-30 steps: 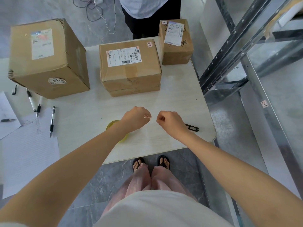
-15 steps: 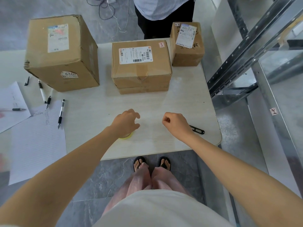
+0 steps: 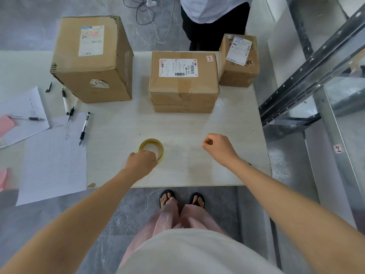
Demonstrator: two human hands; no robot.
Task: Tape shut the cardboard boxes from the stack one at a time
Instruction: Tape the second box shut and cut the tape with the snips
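A yellowish roll of clear tape lies flat on the white table near its front edge. My left hand grips the roll's near rim with curled fingers. My right hand hovers to the right of the roll as a loose fist, thumb against forefinger, and I see nothing in it. Behind stand a stack of two brown cardboard boxes with a shipping label, a tall large box at the left, and a small box at the back right.
Several pens and lined paper sheets lie at the left. A person in dark trousers stands at the far side. Metal shelving rises close on the right. A black tool is mostly hidden under my right wrist.
My hands were close together above the table; they have spread apart. My left hand dropped back onto the tape roll's near rim, uncovering the roll. My right hand shifted slightly right.
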